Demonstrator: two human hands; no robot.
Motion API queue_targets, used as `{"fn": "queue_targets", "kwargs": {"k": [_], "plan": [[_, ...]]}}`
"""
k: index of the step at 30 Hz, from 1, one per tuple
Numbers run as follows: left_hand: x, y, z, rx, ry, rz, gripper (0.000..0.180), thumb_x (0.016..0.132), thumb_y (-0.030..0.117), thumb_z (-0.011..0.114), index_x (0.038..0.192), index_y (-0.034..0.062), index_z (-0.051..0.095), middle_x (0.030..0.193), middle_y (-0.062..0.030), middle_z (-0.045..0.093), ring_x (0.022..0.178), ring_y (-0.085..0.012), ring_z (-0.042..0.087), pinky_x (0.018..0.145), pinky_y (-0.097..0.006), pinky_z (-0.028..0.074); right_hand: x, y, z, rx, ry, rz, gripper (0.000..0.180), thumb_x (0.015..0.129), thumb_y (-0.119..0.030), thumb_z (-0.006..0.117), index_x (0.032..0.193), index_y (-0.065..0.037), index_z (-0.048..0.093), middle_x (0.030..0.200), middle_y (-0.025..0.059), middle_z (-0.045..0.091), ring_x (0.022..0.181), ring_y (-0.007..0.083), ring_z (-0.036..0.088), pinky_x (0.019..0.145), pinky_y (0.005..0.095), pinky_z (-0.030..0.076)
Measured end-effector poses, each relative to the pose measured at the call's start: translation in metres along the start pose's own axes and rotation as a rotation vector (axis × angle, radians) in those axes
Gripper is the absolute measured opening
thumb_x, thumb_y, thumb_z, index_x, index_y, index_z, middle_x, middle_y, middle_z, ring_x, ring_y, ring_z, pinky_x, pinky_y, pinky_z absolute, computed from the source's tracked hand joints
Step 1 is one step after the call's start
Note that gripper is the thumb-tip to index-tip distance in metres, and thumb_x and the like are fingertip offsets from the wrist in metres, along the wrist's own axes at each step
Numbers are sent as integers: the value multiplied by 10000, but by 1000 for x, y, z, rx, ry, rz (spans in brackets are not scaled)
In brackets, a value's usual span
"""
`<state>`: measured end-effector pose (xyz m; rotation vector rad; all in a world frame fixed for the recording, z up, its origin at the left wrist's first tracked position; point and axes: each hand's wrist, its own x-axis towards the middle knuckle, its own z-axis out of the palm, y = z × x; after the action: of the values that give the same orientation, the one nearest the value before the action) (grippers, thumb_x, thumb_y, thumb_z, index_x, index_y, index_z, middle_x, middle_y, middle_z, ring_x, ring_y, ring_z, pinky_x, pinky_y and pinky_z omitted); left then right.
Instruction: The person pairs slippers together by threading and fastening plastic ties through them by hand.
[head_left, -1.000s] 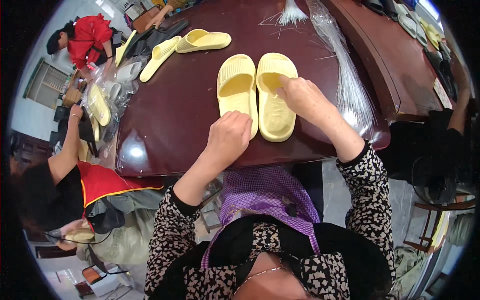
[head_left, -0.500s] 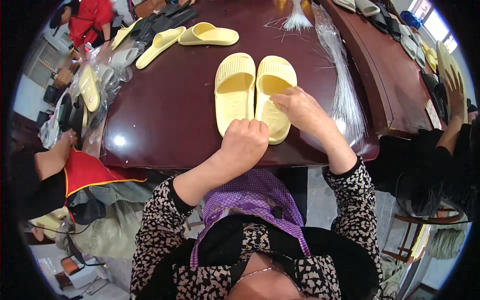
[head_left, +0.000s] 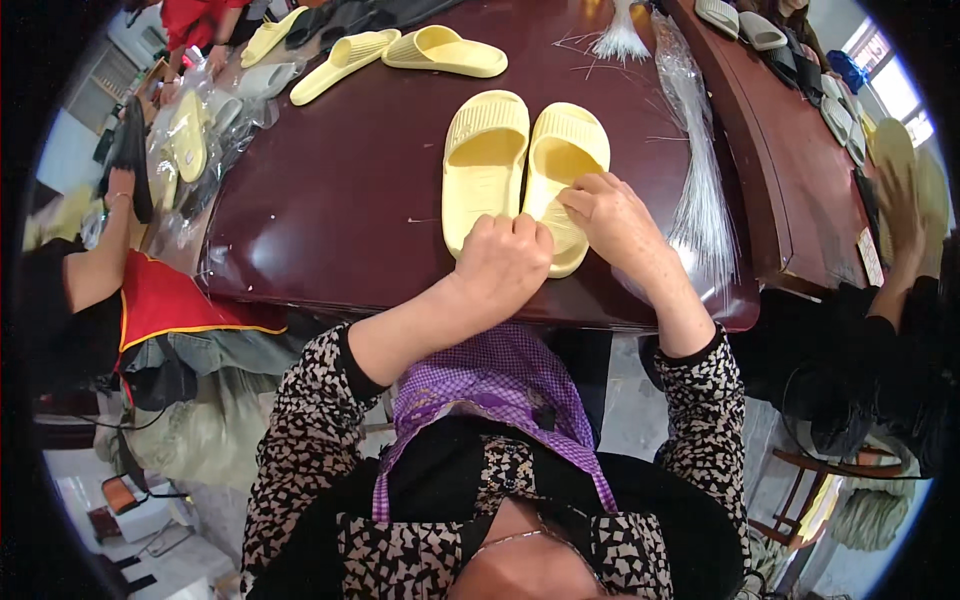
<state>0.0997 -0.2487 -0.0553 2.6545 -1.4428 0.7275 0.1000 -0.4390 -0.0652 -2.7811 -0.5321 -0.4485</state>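
Observation:
A pair of pale yellow slides lies side by side on the dark red table, toes pointing away from me. My left hand [head_left: 505,262] is closed over the heel ends, touching the left slide [head_left: 472,192] and the inner edge of the right slide [head_left: 545,180]. Just beside it, my right hand [head_left: 617,218] is closed in a pinch above the right slide's footbed. Whatever the fingers of either hand hold is too small or hidden to make out.
Another yellow pair [head_left: 445,52] lies at the far edge. A bundle of thin clear strands [head_left: 705,215] in plastic lies right of my slides, with white strands [head_left: 620,38] behind. Wrapped slippers [head_left: 188,135] sit at left. Co-workers handle slippers on both sides.
My view has shifted slightly, while both hands stay closed at the slides. At left, a co-worker now holds up a black slipper; at right, another co-worker's hand on a yellow slipper is blurred by motion.

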Motion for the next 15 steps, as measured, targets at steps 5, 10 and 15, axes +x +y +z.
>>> {"fn": "queue_targets", "kwargs": {"k": [5, 10, 15], "plan": [[6, -11, 3, -100, 73, 50, 57, 652, 68, 571, 682, 50, 527, 646, -66, 512, 601, -200, 541, 543, -308, 434, -1, 2, 2, -3, -12, 27, 185, 759, -56, 589, 930, -27, 655, 909, 112, 616, 908, 277, 574, 820, 361, 468], [13, -13, 2, -281, 94, 90, 55, 689, 64, 589, 720, 41, 549, 684, -75, 516, 654, -226, 539, 593, -328, 440, -2, 5, 5, 23, 32, 0, 106, 824, -73, 516, 817, -13, 603, 878, 118, 584, 900, 274, 562, 806, 384, 449], [16, -34, 16, -478, 114, 71, 50, 762, 71, 594, 783, 28, 582, 714, -97, 545, 687, -264, 564, 631, -369, 457, -2, 0, 1, 22, 17, 23, 205, 746, -18, 577, 939, 18, 633, 970, 142, 613, 929, 295, 568, 848, 362, 460]]}}
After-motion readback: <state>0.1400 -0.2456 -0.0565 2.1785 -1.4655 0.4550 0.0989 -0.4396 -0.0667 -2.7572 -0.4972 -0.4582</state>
